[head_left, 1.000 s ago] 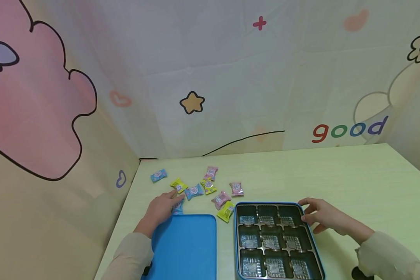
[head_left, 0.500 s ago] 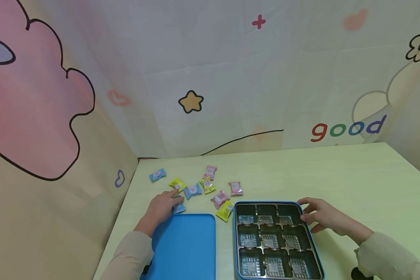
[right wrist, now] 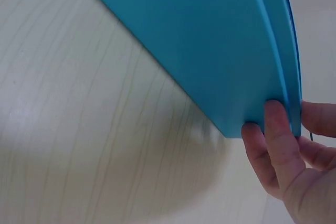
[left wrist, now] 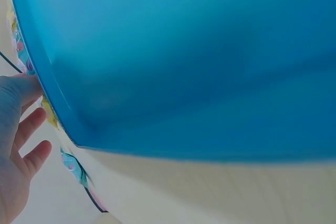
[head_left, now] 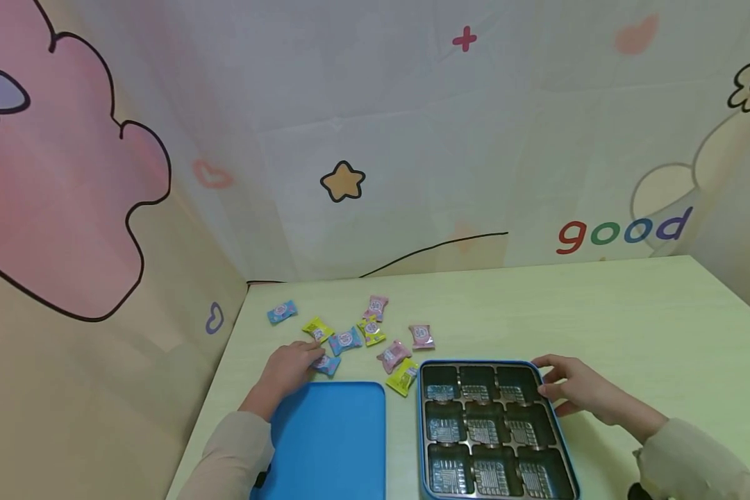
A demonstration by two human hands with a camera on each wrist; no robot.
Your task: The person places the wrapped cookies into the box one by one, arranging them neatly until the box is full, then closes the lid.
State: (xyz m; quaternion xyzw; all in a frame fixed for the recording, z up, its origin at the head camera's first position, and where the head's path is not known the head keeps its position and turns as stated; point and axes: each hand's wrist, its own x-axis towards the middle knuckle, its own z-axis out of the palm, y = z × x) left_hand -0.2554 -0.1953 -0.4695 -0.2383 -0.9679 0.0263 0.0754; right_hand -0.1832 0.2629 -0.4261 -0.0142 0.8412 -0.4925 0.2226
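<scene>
My left hand [head_left: 289, 369] is just beyond the far edge of a blue lid [head_left: 331, 437], pinching the end of a blue wrapped candy [head_left: 328, 365]. In the left wrist view, the lid [left wrist: 184, 66] hides the pinched candy while the other fingers spread loosely. My right hand [head_left: 578, 384] grips the far right corner of a blue box [head_left: 422, 430], thumb at the rim and fingers against the outer wall. Its black insert [head_left: 467, 440] has several bare compartments. The right wrist view shows the fingertips [right wrist: 275, 111] on the box's side [right wrist: 210, 51].
Beyond the lid and box lie several more wrapped candies: blue [head_left: 346, 340], yellow [head_left: 403, 377] and pink [head_left: 394, 355]. One blue candy [head_left: 282, 312] sits apart at the far left. A printed cloth [head_left: 412, 139] hangs behind the pale table [head_left: 631, 312].
My left fingers have drawn together at the blue candy, which has turned and now shows more to the right of them. The right hand and the box have stayed put.
</scene>
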